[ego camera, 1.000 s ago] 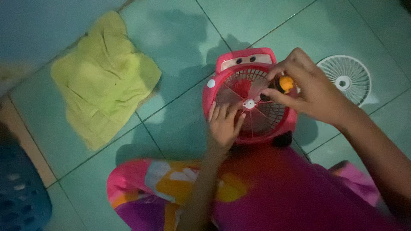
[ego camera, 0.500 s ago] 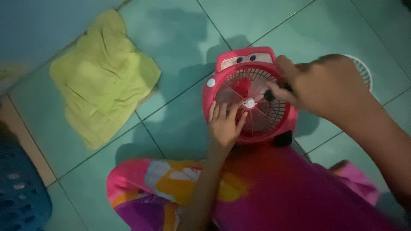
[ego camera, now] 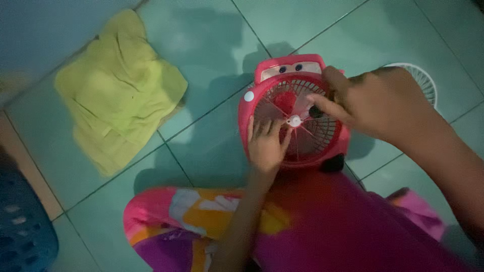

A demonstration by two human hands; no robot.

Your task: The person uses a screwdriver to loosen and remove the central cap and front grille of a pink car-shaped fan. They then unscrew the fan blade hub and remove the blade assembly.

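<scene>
Rotation of the right hand is seen since a second ago: the orange tool handle, then visible, is now covered, and a dark tip is pinched against the grille at 2 o'clock from the hub. The left hand, fingers spread, is pressed flat on the red toy fan lying on the tiled floor. The white fan guard at 3 o'clock is mostly hidden; the pinched object cannot be identified.

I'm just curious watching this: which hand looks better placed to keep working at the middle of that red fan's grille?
Probably the right hand: it pinches a small dark tool beside the white hub of the red fan. The left hand lies flat on the grille, steadying it.
</scene>
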